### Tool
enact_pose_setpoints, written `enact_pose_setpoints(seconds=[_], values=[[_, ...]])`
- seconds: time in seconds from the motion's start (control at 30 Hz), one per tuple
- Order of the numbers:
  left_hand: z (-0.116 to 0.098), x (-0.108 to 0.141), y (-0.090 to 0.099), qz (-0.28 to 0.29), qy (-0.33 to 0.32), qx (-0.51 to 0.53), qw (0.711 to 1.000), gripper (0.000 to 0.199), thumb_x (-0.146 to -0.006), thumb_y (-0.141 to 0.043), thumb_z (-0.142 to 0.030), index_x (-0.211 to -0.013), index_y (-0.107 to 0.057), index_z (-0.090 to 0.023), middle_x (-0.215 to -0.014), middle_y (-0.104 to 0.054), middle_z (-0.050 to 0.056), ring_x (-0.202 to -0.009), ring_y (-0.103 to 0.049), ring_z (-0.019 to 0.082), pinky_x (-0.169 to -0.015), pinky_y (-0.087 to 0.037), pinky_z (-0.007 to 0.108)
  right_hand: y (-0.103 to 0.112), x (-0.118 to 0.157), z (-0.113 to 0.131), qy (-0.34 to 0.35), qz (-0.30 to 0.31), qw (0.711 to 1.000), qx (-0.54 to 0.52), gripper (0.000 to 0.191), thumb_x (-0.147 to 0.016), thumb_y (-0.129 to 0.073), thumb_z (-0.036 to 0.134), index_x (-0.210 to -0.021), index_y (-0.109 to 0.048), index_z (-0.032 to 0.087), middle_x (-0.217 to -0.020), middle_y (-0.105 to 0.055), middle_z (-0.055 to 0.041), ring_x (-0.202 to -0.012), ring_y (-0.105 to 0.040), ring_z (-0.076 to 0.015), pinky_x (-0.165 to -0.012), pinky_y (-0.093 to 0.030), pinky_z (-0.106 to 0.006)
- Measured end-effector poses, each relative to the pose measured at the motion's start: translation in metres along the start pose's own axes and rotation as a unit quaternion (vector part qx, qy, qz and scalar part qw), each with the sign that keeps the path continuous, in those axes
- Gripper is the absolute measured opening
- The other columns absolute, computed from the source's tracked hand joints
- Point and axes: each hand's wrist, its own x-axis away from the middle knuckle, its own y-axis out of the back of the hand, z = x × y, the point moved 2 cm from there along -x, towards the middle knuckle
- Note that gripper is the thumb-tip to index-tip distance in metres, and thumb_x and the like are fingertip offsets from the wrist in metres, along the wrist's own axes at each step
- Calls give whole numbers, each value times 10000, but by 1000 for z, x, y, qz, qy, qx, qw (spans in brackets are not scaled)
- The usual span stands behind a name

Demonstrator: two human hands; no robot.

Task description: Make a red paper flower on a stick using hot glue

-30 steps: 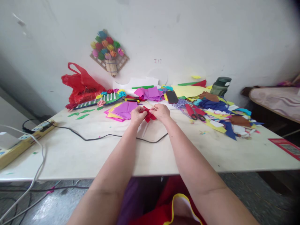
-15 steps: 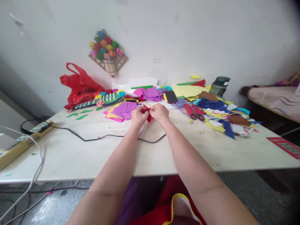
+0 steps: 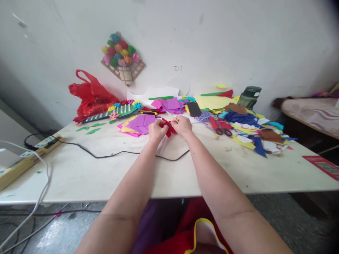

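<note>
A small red paper piece (image 3: 169,129) with several petal-like lobes is held above the table between my hands. The fingers of my left hand (image 3: 157,130) pinch its left side. My right hand (image 3: 182,126) is closed at its upper right, with a thin pale tip showing at the fingers; whether that hand grips the red paper or something thin cannot be made out. To the left of my left hand lies a stack of purple, yellow and pink paper squares (image 3: 141,123).
Scissors (image 3: 222,129), a phone (image 3: 194,109) and coloured scraps (image 3: 246,123) lie to the right, with a bottle (image 3: 249,97) behind. A black cable (image 3: 127,152) crosses the table. Left are a power strip (image 3: 31,157), green paper leaves (image 3: 93,131) and a red bag (image 3: 91,93).
The fingers of my right hand have shifted slightly up and away from my left hand. More of the red paper shows between the hands, spread wider.
</note>
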Motion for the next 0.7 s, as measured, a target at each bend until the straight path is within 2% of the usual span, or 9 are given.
enact_pose_setpoints(seconds=[0.3,0.53,0.7], values=[[1,1,-1,-9,-13,3,1000,127,-683,-646,-218,-782,-722,-194,-732,-724,35,-734,-673,200,-766,-494,291,-1,1,2,13,5,1000,-9,162,-791,-621,367,-832,-715,243,-971,-741,-35,-931,-652,-216,-752,-473,-295],[-10,5,1,-11,-38,-37,999,98,-705,-666,-205,-792,-710,-215,-786,-746,44,-797,-699,227,-801,-499,308,-6,2,2,24,-12,999,33,200,-826,-544,334,-860,-713,232,-1056,-709,-70,-947,-634,-223,-733,-468,-299],[-10,6,1,-11,-44,-59,997,94,-716,-661,-217,-799,-707,-220,-801,-751,47,-814,-706,236,-810,-502,316,-6,2,1,14,-17,999,36,219,-845,-508,303,-850,-711,221,-1025,-716,-78,-935,-635,-224,-726,-461,-301]])
